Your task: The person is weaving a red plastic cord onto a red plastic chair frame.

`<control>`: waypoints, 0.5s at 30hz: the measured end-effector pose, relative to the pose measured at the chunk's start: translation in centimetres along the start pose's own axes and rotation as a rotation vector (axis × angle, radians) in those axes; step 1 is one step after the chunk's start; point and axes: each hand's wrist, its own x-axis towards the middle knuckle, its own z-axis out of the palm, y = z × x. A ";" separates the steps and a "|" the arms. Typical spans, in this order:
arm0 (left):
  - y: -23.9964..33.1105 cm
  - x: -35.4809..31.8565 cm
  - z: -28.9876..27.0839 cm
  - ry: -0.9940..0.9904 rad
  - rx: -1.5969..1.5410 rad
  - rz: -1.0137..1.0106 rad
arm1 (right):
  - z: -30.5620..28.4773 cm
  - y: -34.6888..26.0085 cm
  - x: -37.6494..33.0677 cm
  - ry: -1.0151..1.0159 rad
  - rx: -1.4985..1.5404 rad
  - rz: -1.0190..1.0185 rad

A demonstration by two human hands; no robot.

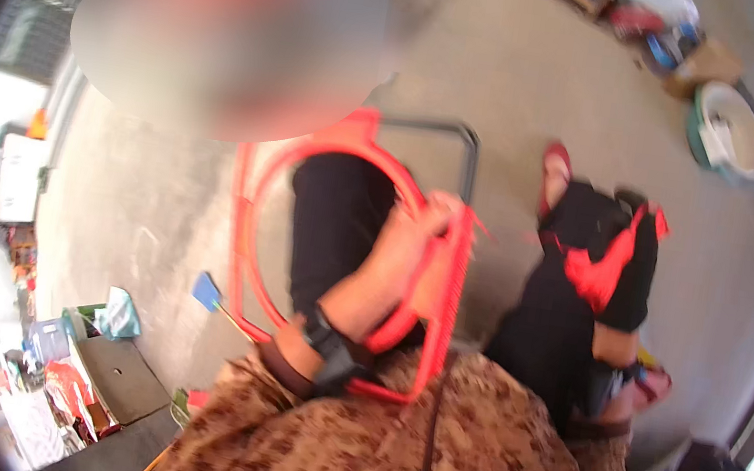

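Bare concrete floor [514, 81], clutter along left edge, basin [729, 131] far right. Left hand [415, 241] up at chest height, fingers closed on red plastic frame [254, 218] — curved hoop with comb-like toothed edge. Right hand [614, 365] low beside black trousers [570, 301]; fingers' state cannot tell. Risks, as judged: teeth snagging patterned sleeve [348, 443] or wrist strap [327, 349]; one-handed hold letting hoop twist, slip to floor.

**A cluttered workshop or storeroom with a concrete floor**

Bare grey concrete floor [516, 72] stretches across the room. Boxes, bags and colourful packaged goods [57, 383] crowd the left edge. A round basin [729, 131] and scattered odds and ends sit along the far right wall.
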 end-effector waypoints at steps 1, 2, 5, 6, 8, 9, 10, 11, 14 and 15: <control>0.2 -0.2 -0.1 0.043 0.018 -0.011 | 0.4 -0.6 0.4 0.105 -0.306 -0.275; 0.2 -0.4 0.1 0.035 -0.005 0.070 | 0.6 -1.2 0.4 -0.104 -0.156 -0.042; 0.7 -0.8 -0.3 -0.033 0.092 0.107 | 0.2 -2.1 -0.6 -0.379 0.057 0.287; 0.7 -0.9 -0.3 0.001 0.139 0.019 | -0.1 -2.1 -1.2 -0.442 0.075 0.334; 1.0 -0.8 -0.6 -0.050 0.102 0.078 | -0.7 -1.7 -2.4 -0.537 0.089 0.395; 1.1 -1.0 -0.8 -0.076 0.083 0.068 | -1.1 -1.3 -3.0 -0.567 0.086 0.413; 1.2 -1.2 -0.9 -0.078 0.082 0.079 | -1.3 -0.9 -3.6 -0.585 0.089 0.410; 1.4 -1.6 -1.0 -0.081 0.065 0.082 | -1.5 -0.5 -4.1 -0.594 0.087 0.413; 2.2 -3.4 -1.3 -0.061 0.013 0.061 | -1.7 0.6 -5.3 -0.650 0.054 0.481; 2.8 -4.0 -1.1 -0.105 0.000 0.087 | -1.9 0.9 -5.4 -0.620 0.096 0.419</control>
